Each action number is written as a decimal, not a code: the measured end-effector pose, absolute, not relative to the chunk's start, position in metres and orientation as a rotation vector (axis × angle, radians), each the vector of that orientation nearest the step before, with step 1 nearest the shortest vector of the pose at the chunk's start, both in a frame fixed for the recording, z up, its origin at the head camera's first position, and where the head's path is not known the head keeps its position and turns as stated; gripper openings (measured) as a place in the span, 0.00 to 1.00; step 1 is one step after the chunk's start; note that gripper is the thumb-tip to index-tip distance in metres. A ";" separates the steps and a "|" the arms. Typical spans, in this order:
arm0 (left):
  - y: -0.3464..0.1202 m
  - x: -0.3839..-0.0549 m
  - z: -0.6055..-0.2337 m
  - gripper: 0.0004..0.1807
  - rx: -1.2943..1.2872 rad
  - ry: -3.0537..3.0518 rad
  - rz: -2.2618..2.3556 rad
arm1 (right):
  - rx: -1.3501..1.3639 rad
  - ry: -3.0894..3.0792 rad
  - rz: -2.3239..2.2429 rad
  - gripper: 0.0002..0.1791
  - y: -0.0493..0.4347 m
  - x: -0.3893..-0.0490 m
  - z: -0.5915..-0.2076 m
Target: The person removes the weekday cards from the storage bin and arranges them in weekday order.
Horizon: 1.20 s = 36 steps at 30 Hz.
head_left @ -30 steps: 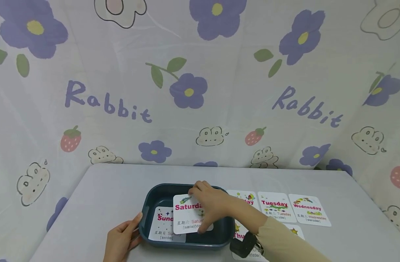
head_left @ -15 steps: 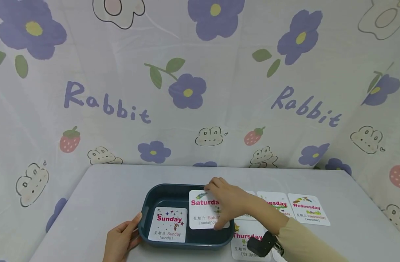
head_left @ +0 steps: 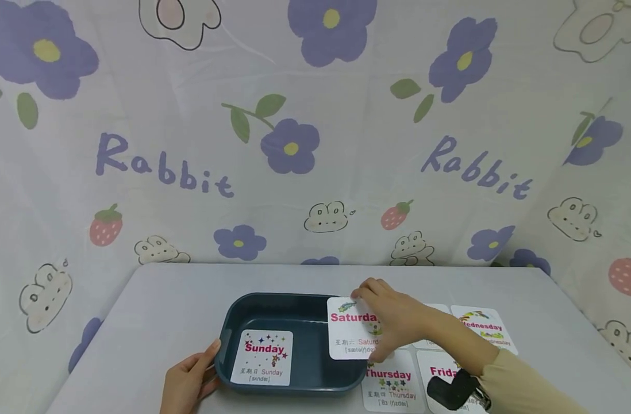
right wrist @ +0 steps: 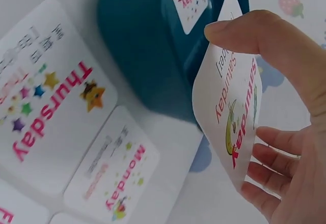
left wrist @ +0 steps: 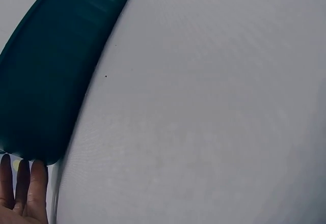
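Note:
My right hand point(head_left: 395, 313) holds the white Saturday card point(head_left: 346, 336) by its edges, thumb at the bottom and fingers at the top. The right wrist view shows this card point(right wrist: 229, 107) raised and slightly bowed between thumb and fingers. In the head view it overlaps the right end of the dark blue tray point(head_left: 274, 391). Inside the tray lies the Sunday card point(head_left: 261, 374), at the front left. My left hand point(head_left: 186, 379) holds the tray's left end, thumb at the rim; in the left wrist view its fingers point(left wrist: 36, 188) lie against the outer wall.
Right of the tray, cards lie in rows on the white table point(head_left: 165, 310): Thursday point(head_left: 390, 397) and Friday point(head_left: 439, 368) in front, Wednesday point(head_left: 483, 316) behind. Monday point(right wrist: 114, 168) shows in the right wrist view. A patterned cloth point(head_left: 264, 69) hangs behind the table.
My right hand has moved the Saturday card rightward, from over the tray's middle to its right end, uncovering the whole Sunday card. The left hand stays at the tray.

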<state>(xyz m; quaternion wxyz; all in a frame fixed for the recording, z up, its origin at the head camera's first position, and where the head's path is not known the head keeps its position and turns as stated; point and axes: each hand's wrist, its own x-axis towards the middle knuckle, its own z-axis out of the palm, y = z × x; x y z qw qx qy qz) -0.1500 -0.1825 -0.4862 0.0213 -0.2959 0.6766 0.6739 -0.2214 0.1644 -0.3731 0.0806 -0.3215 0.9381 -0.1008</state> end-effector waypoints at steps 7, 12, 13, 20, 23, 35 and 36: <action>-0.182 -0.149 -0.487 0.44 -0.925 2.126 2.030 | -0.897 2.838 -0.300 0.52 0.199 -0.213 -0.376; -0.185 -0.148 -0.488 0.48 -0.924 2.141 1.997 | -0.875 2.833 -0.330 0.54 0.225 -0.211 -0.377; -0.185 -0.148 -0.488 0.48 -0.929 2.140 1.995 | -0.872 2.838 -0.331 0.54 0.229 -0.210 -0.377; -0.183 -0.147 -0.488 0.49 -0.952 2.111 2.001 | -0.812 2.863 -0.356 0.55 0.258 -0.205 -0.374; -0.183 -0.147 -0.488 0.49 -0.937 2.097 2.018 | -0.793 2.870 -0.377 0.56 0.268 -0.203 -0.371; -0.183 -0.149 -0.487 0.49 -0.920 2.089 2.021 | -0.745 2.872 -0.339 0.54 0.310 -0.193 -0.360; -0.183 -0.149 -0.487 0.50 -0.922 2.094 2.016 | -0.736 2.874 -0.335 0.54 0.313 -0.192 -0.359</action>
